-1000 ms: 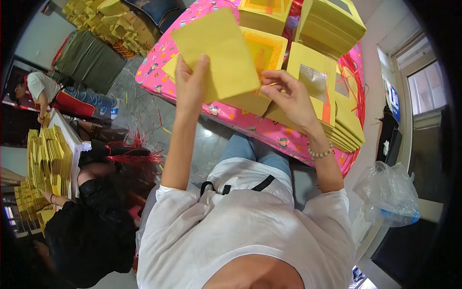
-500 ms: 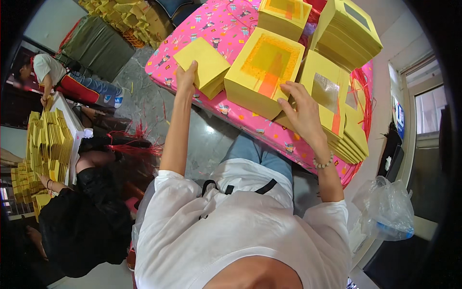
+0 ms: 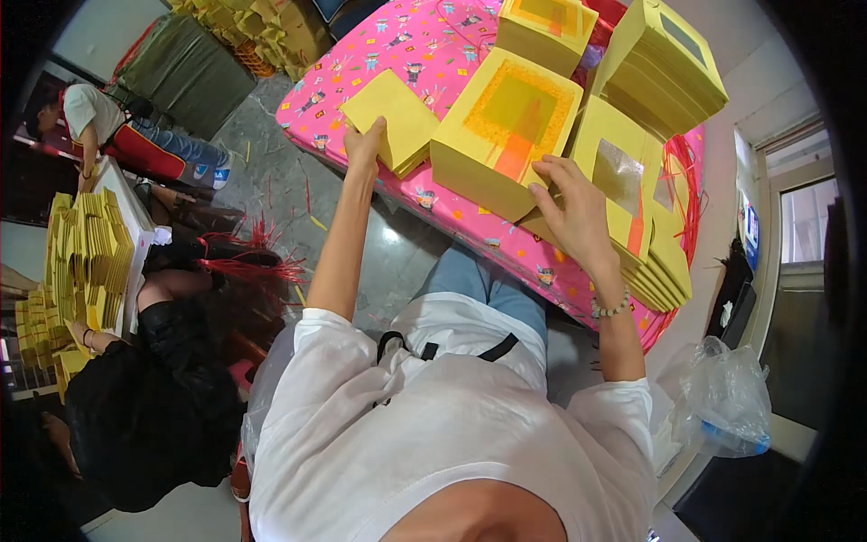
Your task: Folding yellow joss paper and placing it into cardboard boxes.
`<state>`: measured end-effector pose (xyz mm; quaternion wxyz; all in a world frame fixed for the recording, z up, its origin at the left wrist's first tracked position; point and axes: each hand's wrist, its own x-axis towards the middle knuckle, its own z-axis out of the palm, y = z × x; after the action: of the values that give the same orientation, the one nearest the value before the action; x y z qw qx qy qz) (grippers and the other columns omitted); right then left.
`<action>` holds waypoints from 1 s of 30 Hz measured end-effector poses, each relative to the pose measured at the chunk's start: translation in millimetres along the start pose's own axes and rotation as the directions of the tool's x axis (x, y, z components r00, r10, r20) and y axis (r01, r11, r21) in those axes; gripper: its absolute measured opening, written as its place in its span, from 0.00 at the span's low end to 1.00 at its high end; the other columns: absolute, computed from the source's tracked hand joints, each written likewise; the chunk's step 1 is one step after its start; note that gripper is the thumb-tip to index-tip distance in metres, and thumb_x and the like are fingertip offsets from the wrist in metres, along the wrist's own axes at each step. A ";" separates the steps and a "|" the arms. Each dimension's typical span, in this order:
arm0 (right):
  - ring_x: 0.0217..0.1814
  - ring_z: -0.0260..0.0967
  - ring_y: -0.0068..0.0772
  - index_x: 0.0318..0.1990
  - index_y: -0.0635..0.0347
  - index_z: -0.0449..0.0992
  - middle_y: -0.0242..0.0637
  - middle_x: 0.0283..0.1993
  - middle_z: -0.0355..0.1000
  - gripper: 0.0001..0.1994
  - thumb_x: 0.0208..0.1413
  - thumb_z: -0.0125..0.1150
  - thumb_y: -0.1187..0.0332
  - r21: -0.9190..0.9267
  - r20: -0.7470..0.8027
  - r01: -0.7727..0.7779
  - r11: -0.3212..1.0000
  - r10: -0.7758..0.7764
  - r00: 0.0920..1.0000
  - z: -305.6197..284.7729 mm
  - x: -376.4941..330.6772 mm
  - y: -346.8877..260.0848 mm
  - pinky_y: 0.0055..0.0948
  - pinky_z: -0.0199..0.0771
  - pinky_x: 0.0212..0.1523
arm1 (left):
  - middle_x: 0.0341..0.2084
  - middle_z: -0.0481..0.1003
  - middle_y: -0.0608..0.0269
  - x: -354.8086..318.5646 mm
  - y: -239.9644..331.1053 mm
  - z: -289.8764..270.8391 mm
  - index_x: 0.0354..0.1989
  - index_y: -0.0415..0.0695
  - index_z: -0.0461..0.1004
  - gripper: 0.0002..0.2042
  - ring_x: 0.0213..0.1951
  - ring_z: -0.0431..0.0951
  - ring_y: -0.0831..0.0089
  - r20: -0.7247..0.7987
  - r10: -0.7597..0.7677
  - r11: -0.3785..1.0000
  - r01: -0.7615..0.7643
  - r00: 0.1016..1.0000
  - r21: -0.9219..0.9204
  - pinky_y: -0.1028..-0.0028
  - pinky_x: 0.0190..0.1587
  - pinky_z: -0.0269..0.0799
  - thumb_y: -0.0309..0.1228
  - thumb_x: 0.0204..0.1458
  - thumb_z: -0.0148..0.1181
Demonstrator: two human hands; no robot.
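My left hand [image 3: 365,152] grips the near left edge of a small stack of yellow paper sheets [image 3: 397,116], its thumb on top. The small stack rests on the pink patterned table cover, just left of a tall stack of yellow paper [image 3: 479,181]. That tall stack has an orange-bordered window and an orange strip on its top. At its near right corner is my right hand [image 3: 582,212], fingers bent and apart, fingertips against the edge. Whether they pinch any sheets is hard to see; nothing shows between them.
More yellow stacks [image 3: 650,68] stand at the right and far side of the pink table cover [image 3: 361,54]. Red strings [image 3: 694,199] hang at its right edge. On the left, two people work at a white table [image 3: 135,244] with yellow bundles. A clear plastic bag [image 3: 727,397] sits lower right.
The view has shifted slightly, moving the table a little to the right. My left hand still holds the small stack, and my right hand stays at the tall stack's corner.
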<state>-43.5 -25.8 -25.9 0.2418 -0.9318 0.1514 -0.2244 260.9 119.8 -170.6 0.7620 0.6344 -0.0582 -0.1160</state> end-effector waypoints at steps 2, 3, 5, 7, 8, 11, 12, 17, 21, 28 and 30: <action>0.41 0.72 0.45 0.43 0.66 0.74 0.47 0.48 0.70 0.14 0.52 0.58 0.68 -0.007 0.001 0.001 1.000 -0.001 1.000 -0.9 -0.1 -0.8 0.35 0.72 0.42 | 0.43 0.74 0.56 0.1 2.3 2.8 0.49 0.35 0.67 0.19 0.43 0.76 0.67 -0.043 -0.093 0.995 0.092 0.995 -0.022 0.71 0.45 0.71 0.23 0.48 0.61; 0.40 0.73 0.44 0.43 0.66 0.74 0.46 0.48 0.71 0.13 0.52 0.58 0.68 0.012 0.007 -0.020 1.000 0.020 1.000 -1.3 -0.3 -1.3 0.35 0.72 0.42 | 0.43 0.74 0.56 0.1 3.4 3.9 0.49 0.35 0.67 0.19 0.43 0.76 0.67 -0.042 -0.094 0.995 0.093 0.995 -0.022 0.71 0.45 0.71 0.23 0.48 0.61; 0.39 0.73 0.44 0.43 0.66 0.74 0.46 0.48 0.71 0.13 0.52 0.58 0.68 0.033 0.015 -0.038 0.999 0.038 0.999 -1.2 -0.2 -1.6 0.35 0.72 0.41 | 0.42 0.75 0.56 3.9 2.3 2.0 0.48 0.35 0.69 0.19 0.42 0.76 0.67 -0.024 -0.121 0.990 0.119 0.992 -0.076 0.70 0.45 0.71 0.24 0.46 0.63; 0.38 0.73 0.43 0.43 0.65 0.74 0.46 0.48 0.71 0.13 0.52 0.59 0.68 -0.003 -0.008 0.015 1.000 -0.015 1.000 0.1 0.1 0.5 0.35 0.72 0.40 | 0.42 0.75 0.57 6.0 0.4 0.3 0.47 0.35 0.69 0.19 0.42 0.77 0.67 -0.028 -0.116 0.991 0.115 0.993 -0.062 0.70 0.44 0.71 0.24 0.46 0.63; 0.38 0.73 0.43 0.43 0.65 0.74 0.46 0.48 0.71 0.13 0.52 0.59 0.68 -0.003 -0.007 0.016 1.000 -0.016 1.000 -0.5 0.3 -0.5 0.35 0.72 0.40 | 0.42 0.75 0.57 6.5 -0.7 -0.4 0.47 0.35 0.69 0.19 0.42 0.77 0.67 -0.031 -0.112 0.993 0.111 0.993 -0.048 0.70 0.44 0.71 0.24 0.46 0.63; 0.38 0.73 0.43 0.43 0.65 0.74 0.46 0.47 0.71 0.13 0.52 0.59 0.67 0.047 0.031 -0.062 0.997 0.061 0.998 -1.9 0.2 -1.7 0.35 0.73 0.40 | 0.41 0.76 0.56 0.8 -4.4 2.6 0.46 0.35 0.69 0.19 0.41 0.77 0.67 -0.071 -0.006 0.998 0.011 0.997 0.062 0.71 0.44 0.72 0.25 0.45 0.63; 0.38 0.73 0.43 0.43 0.65 0.74 0.45 0.47 0.71 0.13 0.52 0.59 0.67 0.025 0.013 -0.036 0.999 0.036 0.999 -1.1 -0.6 0.5 0.34 0.73 0.40 | 0.41 0.76 0.56 -0.6 -4.4 3.9 0.46 0.35 0.69 0.19 0.41 0.77 0.67 -0.070 -0.008 0.998 0.012 0.998 0.061 0.71 0.44 0.72 0.25 0.45 0.63; 0.39 0.73 0.43 0.43 0.65 0.74 0.45 0.47 0.71 0.13 0.52 0.58 0.67 0.025 -0.006 -0.004 1.000 0.005 1.000 0.4 -0.3 0.4 0.34 0.73 0.40 | 0.39 0.76 0.56 -6.2 -5.0 5.7 0.45 0.35 0.69 0.22 0.39 0.77 0.68 -0.180 0.102 0.943 -0.037 0.978 0.331 0.71 0.42 0.72 0.31 0.42 0.67; 0.40 0.73 0.44 0.42 0.65 0.74 0.45 0.47 0.71 0.13 0.52 0.58 0.67 0.026 0.009 -0.030 0.999 0.030 1.000 -1.8 -0.6 -0.5 0.34 0.73 0.41 | 0.39 0.76 0.51 -14.1 4.4 12.8 0.43 0.34 0.70 0.24 0.39 0.78 0.62 -0.178 0.155 0.878 -0.052 0.972 0.476 0.67 0.43 0.72 0.35 0.40 0.67; 0.41 0.72 0.42 0.42 0.66 0.74 0.43 0.45 0.71 0.16 0.49 0.63 0.64 0.032 0.030 0.024 0.999 -0.025 0.999 -5.7 1.9 1.0 0.33 0.72 0.40 | 0.39 0.69 0.39 -10.4 4.2 8.5 0.44 0.30 0.66 0.28 0.44 0.70 0.47 -0.111 0.345 0.613 -0.135 0.932 0.778 0.57 0.47 0.66 0.41 0.39 0.64; 0.40 0.72 0.42 0.41 0.66 0.75 0.42 0.45 0.71 0.16 0.49 0.63 0.63 0.020 0.033 0.010 1.000 -0.011 0.999 -6.5 1.7 1.0 0.34 0.73 0.40 | 0.41 0.66 0.38 -15.7 3.8 11.2 0.46 0.30 0.64 0.31 0.46 0.67 0.45 -0.106 0.312 0.540 -0.084 0.944 0.838 0.56 0.48 0.64 0.43 0.39 0.64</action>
<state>-45.4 -29.8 -20.7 0.2524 -0.9337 0.1402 -0.2119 243.5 113.8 -163.9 0.3868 0.9139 -0.0840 0.0905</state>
